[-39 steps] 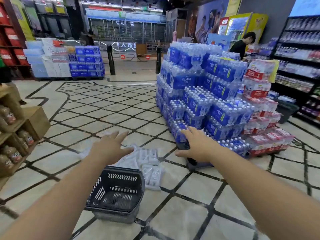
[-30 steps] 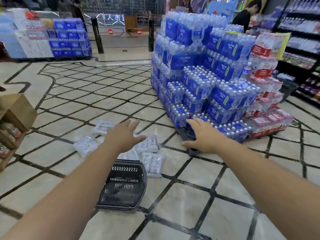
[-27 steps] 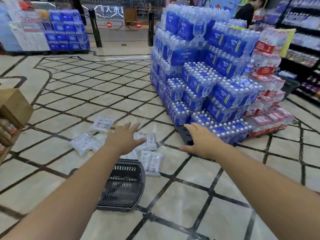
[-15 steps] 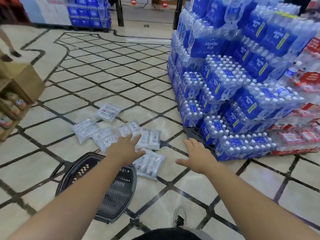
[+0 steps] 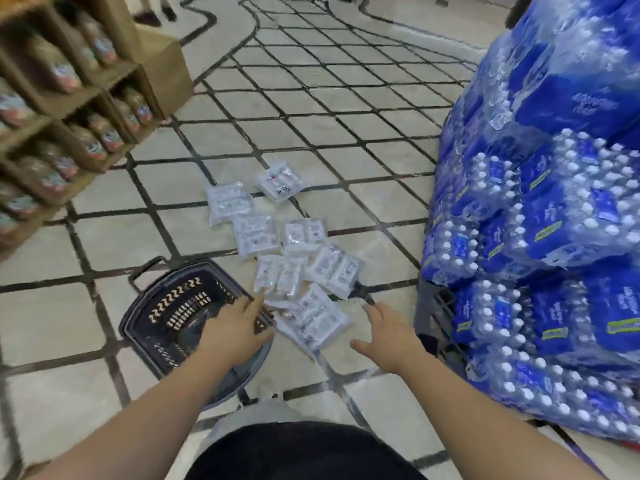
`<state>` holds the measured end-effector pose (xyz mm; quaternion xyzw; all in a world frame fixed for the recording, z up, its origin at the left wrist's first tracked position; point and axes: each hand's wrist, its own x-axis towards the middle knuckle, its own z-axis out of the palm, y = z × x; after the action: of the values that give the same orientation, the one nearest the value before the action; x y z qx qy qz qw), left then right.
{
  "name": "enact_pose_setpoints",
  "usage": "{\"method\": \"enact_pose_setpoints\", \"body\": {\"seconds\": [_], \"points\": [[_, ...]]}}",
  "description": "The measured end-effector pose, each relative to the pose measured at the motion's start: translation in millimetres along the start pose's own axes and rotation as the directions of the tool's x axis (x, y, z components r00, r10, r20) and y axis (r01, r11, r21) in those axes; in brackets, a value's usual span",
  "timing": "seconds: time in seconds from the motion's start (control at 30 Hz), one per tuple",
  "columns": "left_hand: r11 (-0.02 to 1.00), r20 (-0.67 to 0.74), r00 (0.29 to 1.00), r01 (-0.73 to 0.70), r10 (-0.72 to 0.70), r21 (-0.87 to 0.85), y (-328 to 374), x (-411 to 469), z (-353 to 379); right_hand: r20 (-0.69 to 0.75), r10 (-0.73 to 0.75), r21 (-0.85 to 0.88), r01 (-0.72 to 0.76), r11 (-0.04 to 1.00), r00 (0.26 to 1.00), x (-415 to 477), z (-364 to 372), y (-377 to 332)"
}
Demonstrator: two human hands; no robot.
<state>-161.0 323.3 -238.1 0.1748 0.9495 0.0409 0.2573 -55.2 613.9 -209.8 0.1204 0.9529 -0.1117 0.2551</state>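
Observation:
Several clear plastic packets (image 5: pixel 277 233) lie scattered on the tiled floor in the middle of the view. A dark shopping basket (image 5: pixel 173 313) stands on the floor to their left, with nothing visible inside. My left hand (image 5: pixel 237 327) hovers over the basket's right rim with fingers spread, pointing toward the nearest packet (image 5: pixel 311 317). My right hand (image 5: pixel 388 332) is spread open just right of that packet, above the floor. Neither hand holds anything.
A tall stack of shrink-wrapped water bottle packs (image 5: pixel 540 209) on a pallet fills the right side. A wooden shelf (image 5: pixel 62 109) with bottles stands at the left. A person's feet (image 5: pixel 152 12) show at the top left. My dark clothing (image 5: pixel 304 452) shows at the bottom.
The view has tilted down and moved closer to the floor. Both hands have dropped toward the packets and the basket, still spread and holding nothing.

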Motion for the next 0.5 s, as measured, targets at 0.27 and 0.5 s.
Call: {"method": "enact_pose_setpoints", "body": {"seconds": [0.27,0.5], "points": [[0.977,0.033,0.992,0.124,-0.12,-0.173,-15.5,31.9,13.0,0.152,0.007,-0.18,0.02,0.983,0.988,66.5,-5.6,1.7],[0.89,0.097,0.928,0.371,-0.359,-0.264,-37.2,54.7,29.9,0.165,-0.103,-0.249,0.142,0.958,0.981,132.9,-27.4,4.6]]}}
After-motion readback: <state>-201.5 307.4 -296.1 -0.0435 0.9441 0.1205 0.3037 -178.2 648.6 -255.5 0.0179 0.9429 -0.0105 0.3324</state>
